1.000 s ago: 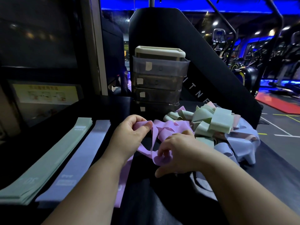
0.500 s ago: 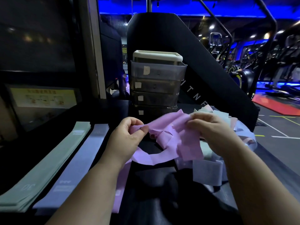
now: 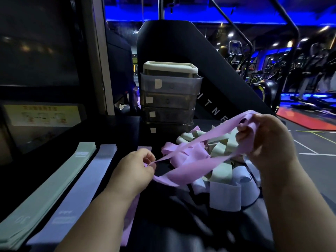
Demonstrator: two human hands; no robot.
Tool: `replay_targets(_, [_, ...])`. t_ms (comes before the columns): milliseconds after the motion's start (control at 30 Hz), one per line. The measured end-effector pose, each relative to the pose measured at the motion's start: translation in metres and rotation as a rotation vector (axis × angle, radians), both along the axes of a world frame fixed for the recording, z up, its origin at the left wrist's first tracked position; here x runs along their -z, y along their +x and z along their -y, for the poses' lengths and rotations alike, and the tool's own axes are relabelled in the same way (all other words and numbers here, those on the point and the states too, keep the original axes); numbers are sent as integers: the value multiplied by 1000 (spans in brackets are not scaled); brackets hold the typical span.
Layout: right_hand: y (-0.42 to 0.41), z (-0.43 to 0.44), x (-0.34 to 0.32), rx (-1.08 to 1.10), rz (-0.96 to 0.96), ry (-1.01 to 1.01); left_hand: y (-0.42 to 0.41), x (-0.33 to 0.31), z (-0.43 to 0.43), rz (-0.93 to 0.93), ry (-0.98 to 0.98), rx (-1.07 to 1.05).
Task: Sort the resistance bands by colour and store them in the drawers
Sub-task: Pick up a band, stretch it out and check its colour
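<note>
Two hands on one pink band (image 3: 181, 175) right now, and it's drawn out in a long loop between them. The left hand (image 3: 135, 168) pinches the near-left end between thumb and fingertips, low and close to the surface (image 3: 125, 128). The right hand (image 3: 263, 140) has its fingers curled round the far-right end, held higher, above the heap. The loop hangs in the air over the tangled pile of bands (image 3: 223, 171), a jumble of pink, pale green and lavender-blue strips lying on the right side of the dark surface.

Over on the left, sorted stock lies flat in neat rows. The green stack (image 3: 54, 188) is furthest left, the lavender-blue stack (image 3: 81, 193) just beside it, and a flat pink strip (image 3: 144, 148) runs next to that, passing under the left forearm.

At the far middle stands the drawer unit (image 3: 169, 99), with four translucent drawers stacked upright under a cream top, each with a small pale label on its front. Gym machines (image 3: 263, 88) sit blurred in blue light beyond it on the right.
</note>
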State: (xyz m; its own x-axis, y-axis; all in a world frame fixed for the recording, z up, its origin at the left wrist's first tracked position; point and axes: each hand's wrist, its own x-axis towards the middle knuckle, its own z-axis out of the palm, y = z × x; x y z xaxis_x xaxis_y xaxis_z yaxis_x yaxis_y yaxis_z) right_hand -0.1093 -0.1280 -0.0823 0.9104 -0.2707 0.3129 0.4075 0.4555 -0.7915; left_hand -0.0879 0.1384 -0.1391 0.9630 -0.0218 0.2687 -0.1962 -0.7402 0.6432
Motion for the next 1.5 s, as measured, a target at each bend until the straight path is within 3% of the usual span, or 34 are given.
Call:
replay_targets(100, [-3,8,3,196,-2,-82,0,-4,1,-43,-113,-38])
replay_targets(233, [7,11,3,390,-34,-176,-5,-16,4,-297,-697,87])
replay_targets(367, [16,16,13,512,-32,-355,-3,-15,0,-315,-802,208])
replay_targets(467, [19,22,16,606,-32,-370,0,-12,-5,-251,-744,209])
replay_targets(567, [22,25,17,644,-76,-368,4,-6,-7,-112,-506,178])
replay_targets(800, [17,25,18,476,-146,-279,1,-7,-7,32,-388,184])
replay_targets(900, [13,27,17,367,-87,-244,-1,-7,-7,41,-371,213])
replay_targets(1033, [19,30,14,287,-120,41,-2,-8,-8,25,-370,233])
replay_targets(1167, [19,31,15,326,-116,-59,-2,-9,-9,-83,-516,289])
replay_targets(1333, [23,32,17,348,-148,-14,-7,-14,-5,-218,-697,379])
replay_targets(1500, [24,34,16,365,-171,-3,2,-6,-6,-86,-544,186])
